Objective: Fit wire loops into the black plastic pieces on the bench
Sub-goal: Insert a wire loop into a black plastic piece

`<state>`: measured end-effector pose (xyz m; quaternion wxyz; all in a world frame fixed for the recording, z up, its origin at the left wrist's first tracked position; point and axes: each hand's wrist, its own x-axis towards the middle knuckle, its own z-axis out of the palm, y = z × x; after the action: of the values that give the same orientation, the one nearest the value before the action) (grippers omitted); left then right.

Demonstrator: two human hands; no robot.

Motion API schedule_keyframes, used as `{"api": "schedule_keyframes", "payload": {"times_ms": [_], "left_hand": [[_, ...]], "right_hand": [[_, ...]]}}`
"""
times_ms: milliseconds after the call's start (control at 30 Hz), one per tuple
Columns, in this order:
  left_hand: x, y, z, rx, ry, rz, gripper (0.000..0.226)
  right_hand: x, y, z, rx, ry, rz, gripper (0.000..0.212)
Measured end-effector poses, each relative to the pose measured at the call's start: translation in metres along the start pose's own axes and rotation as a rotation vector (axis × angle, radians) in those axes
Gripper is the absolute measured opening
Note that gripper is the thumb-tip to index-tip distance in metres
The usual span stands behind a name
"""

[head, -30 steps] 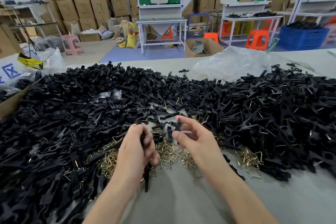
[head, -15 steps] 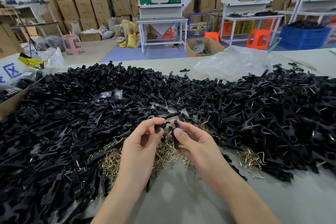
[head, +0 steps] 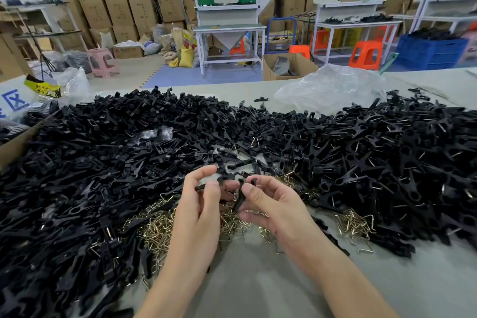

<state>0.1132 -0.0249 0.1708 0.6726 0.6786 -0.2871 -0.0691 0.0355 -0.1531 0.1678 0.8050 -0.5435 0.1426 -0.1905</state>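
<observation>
- While the left hand (head: 198, 212) pinches one black plastic piece (head: 227, 178) between thumb and forefinger, the right hand (head: 276, 206) grips a second piece (head: 240, 200) just beside it (whether the two parts touch is unclear).
- Brass-coloured wire loops (head: 160, 230) lie heaped on the tabletop (head: 258, 286) directly under both hands, with a smaller heap (head: 353, 224) to the right.
- Piles of black pieces (head: 103, 162) crowd round the hands on the left, far and right sides.
- A crumpled plastic bag (head: 330, 88) sits beyond the piles, and a cardboard box (head: 15, 144) stands at the left edge.

A factory assembly floor: stacked cardboard boxes (head: 111, 0), steel workbenches (head: 229, 28), bench (head: 258, 286) heaped with black plastic pieces (head: 103, 162).
</observation>
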Motion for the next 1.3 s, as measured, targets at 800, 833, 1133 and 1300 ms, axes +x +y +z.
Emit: {"api": "schedule_keyframes", "payload": {"times_ms": [800, 833, 1133, 1300], "left_hand": [[0.002, 0.007, -0.003, 0.027, -0.003, 0.02, 0.025], [0.002, 0.008, -0.003, 0.012, 0.001, 0.035, 0.026], [0.001, 0.011, 0.0, 0.051, -0.014, 0.131, 0.032], [0.001, 0.01, 0.0, 0.114, 0.01, 0.186, 0.032]], "right_hand": [[0.002, 0.002, -0.002, 0.122, 0.027, 0.017, 0.027], [0.002, 0.002, -0.001, 0.123, 0.025, 0.021, 0.029], [0.001, 0.002, -0.001, 0.116, 0.028, 0.02, 0.049], [0.002, 0.001, -0.001, 0.12, 0.014, 0.027, 0.018]]}}
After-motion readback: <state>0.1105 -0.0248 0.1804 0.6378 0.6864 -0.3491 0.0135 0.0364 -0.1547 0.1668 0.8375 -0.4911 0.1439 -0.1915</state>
